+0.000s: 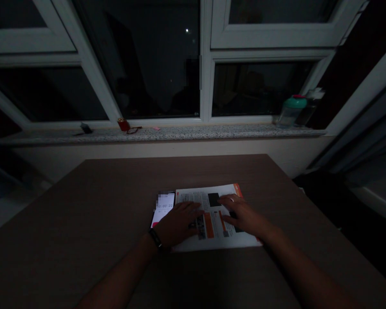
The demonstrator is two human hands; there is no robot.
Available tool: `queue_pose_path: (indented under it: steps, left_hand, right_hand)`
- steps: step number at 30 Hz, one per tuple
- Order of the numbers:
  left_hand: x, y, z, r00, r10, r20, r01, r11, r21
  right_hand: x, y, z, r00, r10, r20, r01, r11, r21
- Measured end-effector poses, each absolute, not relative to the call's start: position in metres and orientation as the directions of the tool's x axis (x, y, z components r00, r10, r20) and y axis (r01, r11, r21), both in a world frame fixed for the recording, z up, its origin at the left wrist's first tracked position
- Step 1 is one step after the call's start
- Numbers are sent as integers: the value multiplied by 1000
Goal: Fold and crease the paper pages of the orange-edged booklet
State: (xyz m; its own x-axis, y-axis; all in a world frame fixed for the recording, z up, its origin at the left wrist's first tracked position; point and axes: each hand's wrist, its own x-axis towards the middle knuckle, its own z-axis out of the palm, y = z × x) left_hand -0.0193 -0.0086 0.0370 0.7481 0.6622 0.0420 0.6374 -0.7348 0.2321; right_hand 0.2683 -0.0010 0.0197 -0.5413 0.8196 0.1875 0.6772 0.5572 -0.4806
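Note:
A printed booklet with text, pictures and orange blocks lies on the brown table. My left hand, with a dark band on its wrist, rests over the booklet's left side, fingers stretched out. On the right side of the page lies my right hand, its fingers apart and a ring on one of them. Neither hand grips anything. Beside the booklet's left edge is a lit phone showing a running-time display; my left hand and wrist cover its lower corner.
Behind the table runs a speckled stone windowsill. On it stand a teal-lidded bottle, a second clear bottle, a small red container and a small dark object. Dark window panes rise above; the room is dim.

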Motion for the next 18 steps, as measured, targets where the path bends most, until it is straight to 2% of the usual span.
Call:
queue_pose_path:
  steps: [6,15,18]
  left_hand:
    - [-14,-13,45,732,680,40,661,-723,200]
    - [-8,-17,48,774,630,67,604,-765,222]
    - [-6,-18,45,776,626,82,592,-766,250]
  right_hand:
    - [264,-6,24,-557,808,191,666,573,-478]
    - [262,-3,9,-500,830,248,674,553,-490]
    - [260,-3,10,-481,838,259,703,545,-458]
